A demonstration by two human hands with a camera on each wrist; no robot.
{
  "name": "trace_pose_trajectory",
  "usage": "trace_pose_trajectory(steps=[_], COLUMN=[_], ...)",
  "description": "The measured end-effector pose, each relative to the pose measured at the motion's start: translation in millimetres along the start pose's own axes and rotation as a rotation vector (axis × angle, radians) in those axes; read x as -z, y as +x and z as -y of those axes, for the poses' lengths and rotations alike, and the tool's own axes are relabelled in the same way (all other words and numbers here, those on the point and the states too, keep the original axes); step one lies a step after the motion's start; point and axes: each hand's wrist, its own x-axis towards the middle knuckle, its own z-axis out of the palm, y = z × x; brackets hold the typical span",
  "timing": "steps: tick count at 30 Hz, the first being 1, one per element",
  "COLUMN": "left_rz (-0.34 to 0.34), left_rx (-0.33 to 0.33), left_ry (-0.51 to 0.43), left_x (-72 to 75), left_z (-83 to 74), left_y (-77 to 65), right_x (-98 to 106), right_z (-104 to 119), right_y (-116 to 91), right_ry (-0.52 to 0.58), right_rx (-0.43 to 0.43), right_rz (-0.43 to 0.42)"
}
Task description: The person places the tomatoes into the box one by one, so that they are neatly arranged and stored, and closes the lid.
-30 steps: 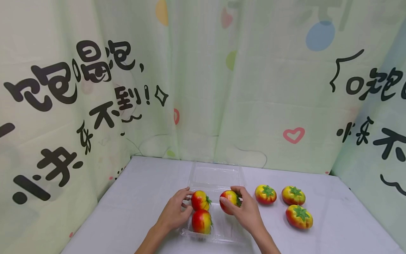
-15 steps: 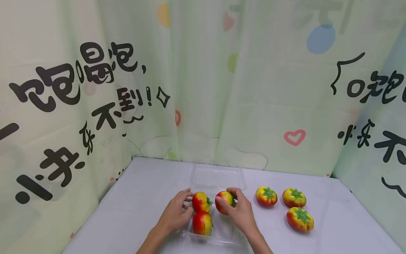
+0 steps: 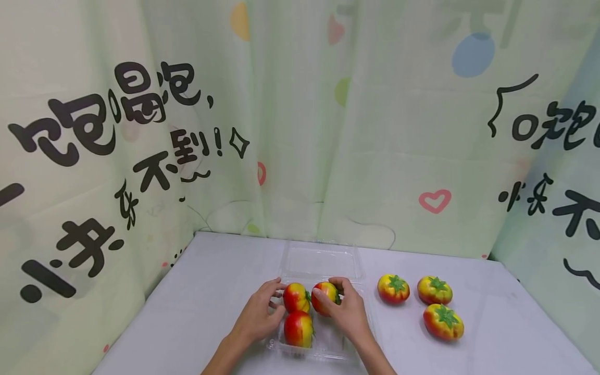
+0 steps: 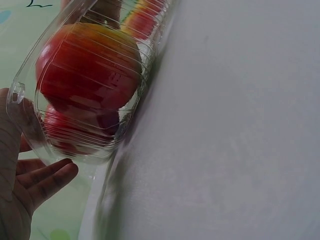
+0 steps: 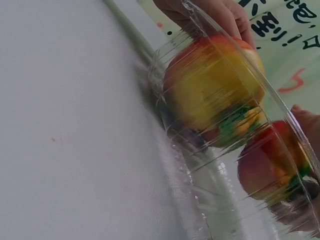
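A clear plastic clamshell box lies with its lid folded back on the table. Two red and yellow persimmons with green leafy tops fill its left side: a far one and a near one. My right hand pinches a third persimmon between thumb and fingers, over the box's far part beside the far left one. My left hand is at the box's left side, its fingers loosely extended by the far persimmon. In the left wrist view, the left hand's fingers reach along the box's clear wall.
Three more persimmons sit on the white table to the right of the box: one nearer the box, one farther right and one closer to me. The transparent lid extends toward the printed curtain at the back.
My right hand has carried its persimmon leftward, from the box's right side to close beside the far left persimmon. My left hand has stayed at the box's left side.
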Motion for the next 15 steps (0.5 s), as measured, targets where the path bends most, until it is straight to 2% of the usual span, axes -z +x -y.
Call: trace_pose_trajectory(steps=[7, 15], left_rz=[-0.005, -0.007], left_rx=[-0.005, -0.010], left_ry=[-0.004, -0.004], left_x=[-0.2, -1.0], left_z=[0.2, 1.8], left_y=[-0.3, -0.7], right_x=[-6.0, -8.4], right_z=[1.9, 2.2], right_y=[0.2, 0.7], right_ry=[-0.063, -0.087], right_rx=[0.032, 0.031], right_rz=[-0.055, -0.053])
